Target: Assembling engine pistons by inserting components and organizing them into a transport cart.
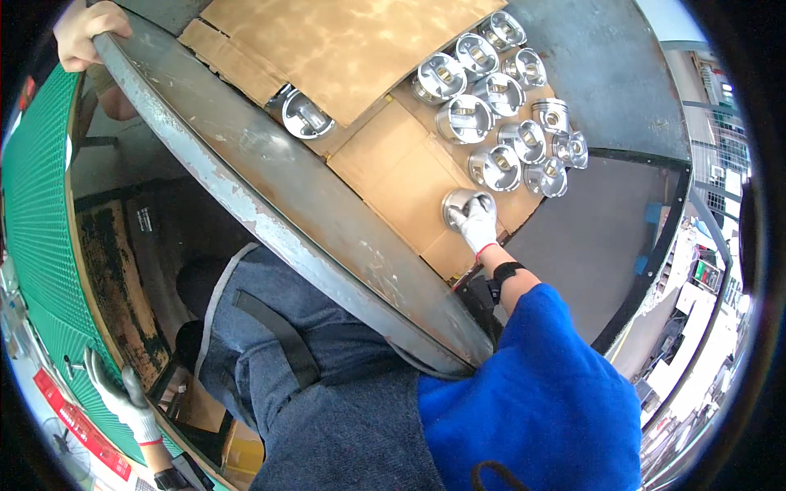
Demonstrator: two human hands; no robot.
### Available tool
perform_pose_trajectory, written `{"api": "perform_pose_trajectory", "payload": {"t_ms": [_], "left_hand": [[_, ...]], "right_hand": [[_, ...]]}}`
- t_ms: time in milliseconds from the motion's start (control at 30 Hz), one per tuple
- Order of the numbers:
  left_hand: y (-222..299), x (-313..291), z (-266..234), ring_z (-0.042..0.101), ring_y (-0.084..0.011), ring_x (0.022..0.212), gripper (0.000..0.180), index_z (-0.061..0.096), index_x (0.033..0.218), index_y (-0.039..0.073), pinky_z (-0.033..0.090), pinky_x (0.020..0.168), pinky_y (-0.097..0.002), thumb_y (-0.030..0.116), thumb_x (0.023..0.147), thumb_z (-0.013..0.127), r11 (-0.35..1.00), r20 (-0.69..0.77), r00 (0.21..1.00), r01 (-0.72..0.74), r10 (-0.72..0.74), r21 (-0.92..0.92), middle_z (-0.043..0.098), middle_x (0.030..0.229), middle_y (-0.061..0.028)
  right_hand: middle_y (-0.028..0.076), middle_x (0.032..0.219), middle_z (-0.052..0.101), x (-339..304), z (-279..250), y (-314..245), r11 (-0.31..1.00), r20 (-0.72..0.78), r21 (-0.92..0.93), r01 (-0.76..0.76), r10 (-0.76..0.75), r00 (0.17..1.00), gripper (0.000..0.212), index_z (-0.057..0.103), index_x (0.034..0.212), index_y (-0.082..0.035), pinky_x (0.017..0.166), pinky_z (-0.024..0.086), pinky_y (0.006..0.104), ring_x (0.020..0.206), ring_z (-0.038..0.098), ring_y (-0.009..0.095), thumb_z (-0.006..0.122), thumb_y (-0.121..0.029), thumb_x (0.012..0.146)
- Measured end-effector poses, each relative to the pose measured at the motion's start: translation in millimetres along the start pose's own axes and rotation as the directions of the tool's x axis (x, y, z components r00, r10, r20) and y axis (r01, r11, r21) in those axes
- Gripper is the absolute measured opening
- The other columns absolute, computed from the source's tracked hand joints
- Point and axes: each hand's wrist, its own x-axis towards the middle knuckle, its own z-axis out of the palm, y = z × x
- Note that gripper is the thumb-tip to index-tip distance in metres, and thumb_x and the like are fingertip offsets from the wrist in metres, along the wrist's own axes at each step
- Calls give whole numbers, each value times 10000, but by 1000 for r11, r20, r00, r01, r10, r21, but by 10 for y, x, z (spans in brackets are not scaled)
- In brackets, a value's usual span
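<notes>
My right hand (pixel 477 225), in a white glove, has its fingers inside the hollow of a silver metal piston (pixel 452 206). That piston stands on brown cardboard (pixel 401 180) in a steel bin. Up and to its right, several more pistons (pixel 496 168) are grouped close together, open ends mostly up. Another piston (pixel 304 114) sits apart at the left, partly under a cardboard sheet. At the lower left, my gloved left hand (pixel 123 399) lies on the edge of a green ribbed mat (pixel 49 245), fingers stretched out and holding nothing. A small metal piece (pixel 69 367) is beside its fingertips.
The bin's worn steel rim (pixel 246 217) runs diagonally between my body and the pistons. Another person's bare hand (pixel 86 33) grips the rim at the upper left. A larger cardboard sheet (pixel 327 49) covers the far part. A dark grey panel (pixel 581 229) lies to the right.
</notes>
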Motion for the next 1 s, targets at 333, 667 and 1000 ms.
{"api": "perform_pose_trajectory", "payload": {"t_ms": [333,667,1000], "left_hand": [[-15,-24,-96,377,-354,1363,579,409,1388,-39,304,1119,-450,298,951,585,999,15,999,27,-28,38,379,1475,-222],[185,87,-110,444,-403,1302,592,499,1310,-15,358,1087,-465,285,832,678,993,13,1000,13,-15,119,475,1393,-226],[457,34,-521,368,-411,1354,695,469,1337,1,291,1128,-490,449,835,647,984,116,988,79,-98,159,428,1428,-214]], "right_hand": [[238,1411,407,369,-521,-111,902,-56,-393,178,-217,975,814,432,1414,-223,1025,401,494,1265,459,399,757,-484,715],[227,1080,665,778,-420,157,879,57,-386,279,-279,959,648,525,1357,-198,898,497,453,1005,643,383,723,-275,745],[63,1068,618,216,-914,-196,692,109,721,-48,-44,993,584,497,1349,-38,794,504,267,910,604,178,600,9,776]]}}
